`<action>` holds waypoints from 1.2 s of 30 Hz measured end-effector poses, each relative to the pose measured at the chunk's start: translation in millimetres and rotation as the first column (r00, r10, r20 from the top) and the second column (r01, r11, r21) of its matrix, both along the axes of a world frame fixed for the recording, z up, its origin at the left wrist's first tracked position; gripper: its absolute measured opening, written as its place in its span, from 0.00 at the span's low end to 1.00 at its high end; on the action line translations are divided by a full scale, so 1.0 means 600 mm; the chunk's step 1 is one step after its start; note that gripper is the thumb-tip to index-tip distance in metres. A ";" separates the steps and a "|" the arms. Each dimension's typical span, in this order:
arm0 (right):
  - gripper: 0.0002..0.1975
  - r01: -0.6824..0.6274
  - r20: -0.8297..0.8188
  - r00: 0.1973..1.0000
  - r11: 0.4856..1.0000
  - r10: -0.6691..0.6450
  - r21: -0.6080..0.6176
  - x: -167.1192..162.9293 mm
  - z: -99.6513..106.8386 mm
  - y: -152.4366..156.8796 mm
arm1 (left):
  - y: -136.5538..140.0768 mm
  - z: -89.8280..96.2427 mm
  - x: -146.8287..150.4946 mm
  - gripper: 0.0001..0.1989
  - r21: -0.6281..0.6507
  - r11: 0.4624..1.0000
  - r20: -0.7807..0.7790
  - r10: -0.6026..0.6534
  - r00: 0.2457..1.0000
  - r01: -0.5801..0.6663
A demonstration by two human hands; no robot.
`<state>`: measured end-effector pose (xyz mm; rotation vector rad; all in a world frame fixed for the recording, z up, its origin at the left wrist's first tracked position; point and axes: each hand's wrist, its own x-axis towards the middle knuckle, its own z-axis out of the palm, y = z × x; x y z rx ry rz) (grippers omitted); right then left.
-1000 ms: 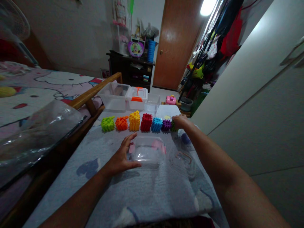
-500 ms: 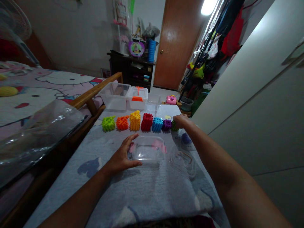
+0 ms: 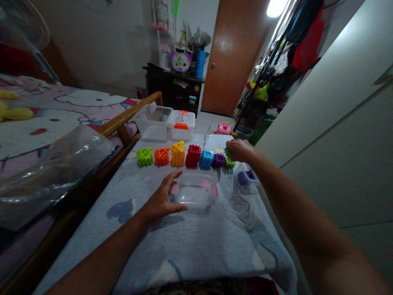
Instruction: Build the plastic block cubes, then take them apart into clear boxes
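Observation:
My left hand (image 3: 164, 196) curves round the left end of a clear plastic container (image 3: 196, 192) with pink clips, thumb at the near side and fingers at the far corner. Over at the right end of a row of coloured blocks, my right hand (image 3: 241, 150) pinches a dark green interlocking block (image 3: 227, 152), partly hidden by the fingers. Just under it sits another green block (image 3: 229, 164). Leftward from there stand purple (image 3: 219, 160), blue (image 3: 206, 159), red (image 3: 193, 156), yellow (image 3: 178, 153), orange (image 3: 161, 156) and lime green (image 3: 144, 156) block stacks.
A clear lid (image 3: 241, 211) lies right of the container. Beyond it stands a small tub (image 3: 246, 180) with purple pieces. Behind the row are a large clear bin (image 3: 153, 125) and a box with orange clips (image 3: 182, 126). A wooden bed rail (image 3: 132, 112) borders the left.
My right hand has lifted slightly with the green block, uncovering the green block below. My left hand stays at the container. The whole view has shifted a little.

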<state>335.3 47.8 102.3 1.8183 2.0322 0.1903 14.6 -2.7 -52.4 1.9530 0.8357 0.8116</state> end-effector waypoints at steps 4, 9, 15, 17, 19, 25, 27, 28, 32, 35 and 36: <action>0.21 -0.202 -0.118 0.974 0.977 0.194 -0.063 -0.072 0.041 -0.041 | -0.006 0.008 0.004 0.52 -0.008 1.000 -0.002 0.018 1.000 -0.018; 0.23 -0.359 -0.320 0.901 0.917 0.292 -0.173 -0.168 0.032 -0.090 | -0.010 0.004 0.008 0.53 0.010 0.999 0.047 0.031 0.998 -0.032; 0.22 -0.375 -0.342 0.902 0.868 0.262 -0.325 -0.213 -0.027 -0.095 | -0.014 0.001 0.011 0.54 0.081 0.996 0.053 0.038 0.998 -0.042; 0.22 -0.372 -0.354 0.902 0.862 0.248 -0.343 -0.213 -0.038 -0.087 | -0.016 0.003 0.012 0.54 0.093 0.995 0.043 0.035 0.998 -0.039; 0.23 -0.364 -0.369 0.901 0.858 0.227 -0.362 -0.210 -0.044 -0.079 | -0.017 0.005 0.013 0.54 0.104 0.994 0.032 0.041 0.999 -0.044; 0.24 -0.342 -0.316 0.919 0.874 0.235 -0.346 -0.224 -0.061 -0.074 | -0.014 0.001 0.014 0.52 0.156 0.986 0.027 0.047 0.999 -0.050; 0.24 -0.352 -0.293 0.921 0.874 0.258 -0.335 -0.231 -0.069 -0.077 | -0.013 -0.001 0.015 0.52 0.172 0.984 0.015 0.042 0.999 -0.044; 0.24 -0.360 -0.287 0.919 0.871 0.270 -0.334 -0.234 -0.073 -0.077 | -0.014 -0.001 0.015 0.52 0.179 0.983 0.009 0.043 0.999 -0.044; 0.25 -0.390 -0.276 0.911 0.861 0.308 -0.326 -0.242 -0.091 -0.077 | -0.015 -0.001 0.015 0.52 0.198 0.979 0.010 0.038 0.999 -0.039; 0.23 -0.400 -0.271 0.908 0.853 0.319 -0.337 -0.248 -0.101 -0.078 | -0.017 0.001 0.015 0.52 0.203 0.979 0.013 0.032 0.999 -0.034; 0.22 -0.401 -0.269 0.908 0.851 0.321 -0.339 -0.250 -0.103 -0.078 | -0.017 0.002 0.015 0.52 0.200 0.979 0.010 0.032 0.999 -0.033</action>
